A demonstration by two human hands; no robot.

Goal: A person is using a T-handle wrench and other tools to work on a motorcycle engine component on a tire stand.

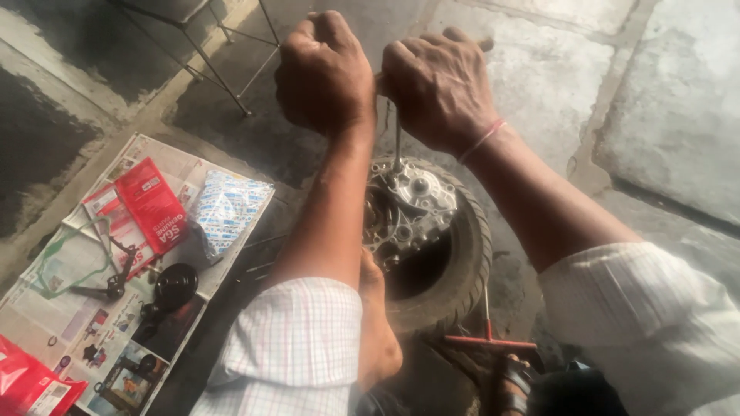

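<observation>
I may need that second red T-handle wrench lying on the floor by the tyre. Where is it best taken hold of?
Judging by how it lies, the red T-handle wrench is best gripped at its crossbar, coming from above. The bar lies flat on the floor with open ground beside it, while the thin shaft points up toward the tyre. Both the left hand and right hand are shut on the upright wrench.

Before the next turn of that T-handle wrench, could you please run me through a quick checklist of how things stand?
1. Both hands on the handle: left hand and right hand are closed on it: ok.
2. Wrench shaft upright, running down to the engine casing: ok.
3. Tip seated on a fastener: cannot tell, too small.
4. Casing resting in the tyre: ok.
5. Foot against the tyre, apart from the shaft: ok.
6. Second T-handle tool lying by the tyre, apart from the hands: ok.
</observation>
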